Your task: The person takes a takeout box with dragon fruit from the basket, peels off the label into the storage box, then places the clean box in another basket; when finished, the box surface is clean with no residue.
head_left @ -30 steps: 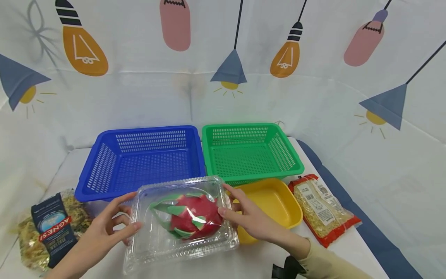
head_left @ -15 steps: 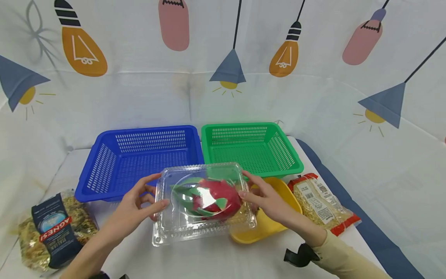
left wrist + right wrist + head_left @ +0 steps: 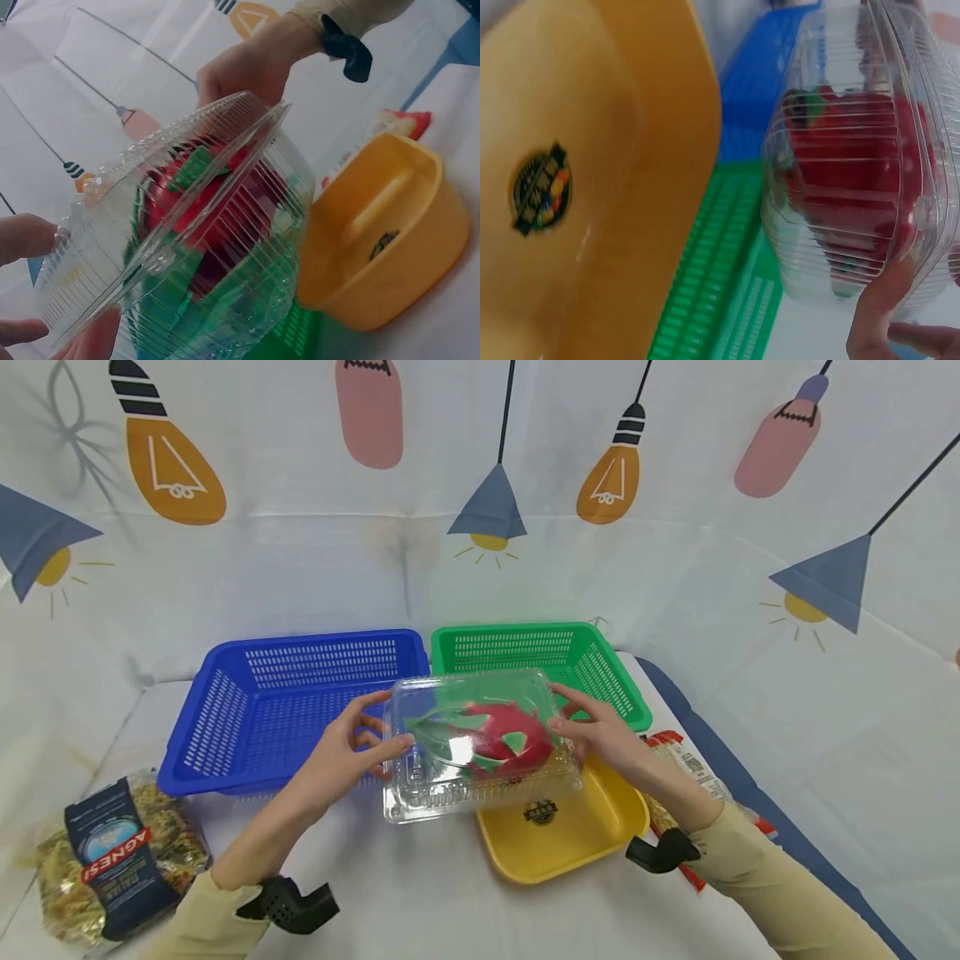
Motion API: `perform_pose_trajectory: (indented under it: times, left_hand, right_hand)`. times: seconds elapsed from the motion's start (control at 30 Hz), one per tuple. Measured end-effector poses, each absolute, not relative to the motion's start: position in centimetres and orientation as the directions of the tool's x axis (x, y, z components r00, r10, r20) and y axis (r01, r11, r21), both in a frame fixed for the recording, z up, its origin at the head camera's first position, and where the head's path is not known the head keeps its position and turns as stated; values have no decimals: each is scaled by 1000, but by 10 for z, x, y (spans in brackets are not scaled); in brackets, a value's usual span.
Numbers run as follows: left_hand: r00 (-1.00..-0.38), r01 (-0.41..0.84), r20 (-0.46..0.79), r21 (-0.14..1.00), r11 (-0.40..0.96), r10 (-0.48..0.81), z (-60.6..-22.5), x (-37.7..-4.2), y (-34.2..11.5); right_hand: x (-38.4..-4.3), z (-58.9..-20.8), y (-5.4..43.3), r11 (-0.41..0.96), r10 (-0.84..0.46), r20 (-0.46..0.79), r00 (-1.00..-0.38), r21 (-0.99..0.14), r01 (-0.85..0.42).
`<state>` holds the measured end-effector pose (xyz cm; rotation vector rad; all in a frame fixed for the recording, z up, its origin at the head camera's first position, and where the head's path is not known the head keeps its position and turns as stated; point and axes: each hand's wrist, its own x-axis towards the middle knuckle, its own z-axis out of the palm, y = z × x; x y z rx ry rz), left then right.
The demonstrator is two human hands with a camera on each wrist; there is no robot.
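Note:
A clear plastic clamshell container (image 3: 442,797) with a red and green dragon fruit (image 3: 510,739) inside is held up between both hands. My left hand (image 3: 352,747) grips its left side, thumb on top and fingers at the edge and below. On the opposite side my right hand (image 3: 592,727) grips the edge the same way. In the head view the container overlaps the front of the green basket (image 3: 622,681) and the back of the yellow tub (image 3: 555,852). The left wrist view shows its lid closed over the dragon fruit (image 3: 210,195).
A blue basket (image 3: 300,643) stands beside the green one at the back. At the left lies a bag of pasta (image 3: 112,860) with a dark label. A red-edged bag (image 3: 675,760) lies right of the yellow tub, partly behind my right forearm. A printed curtain hangs behind.
Both hands have carried the container with the dragon fruit up, away from me and to the right, from the near side of the table to over the tub and green basket's front.

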<state>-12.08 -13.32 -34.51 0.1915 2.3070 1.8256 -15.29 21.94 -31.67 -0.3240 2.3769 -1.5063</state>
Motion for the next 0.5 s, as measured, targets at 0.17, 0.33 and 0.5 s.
perform_pose_trajectory:
  times: [0.17, 0.33, 0.5]
  left_hand:
    - [-962, -24, -84, 974, 224, 260, -344, -138, -122]
    - [-954, -31, -96, 973, 228, 284, -342, -159, -111]
    - [-946, -52, -119, 974, 219, 302, -341, -177, -103]
  right_hand:
    - [-170, -314, 231, 496, -341, -135, -930, -867, -56]
    - [-189, -310, 239, 546, -329, -154, -932, -836, -55]
    - [-207, -306, 244, 561, -309, -199, -930, -828, -9]
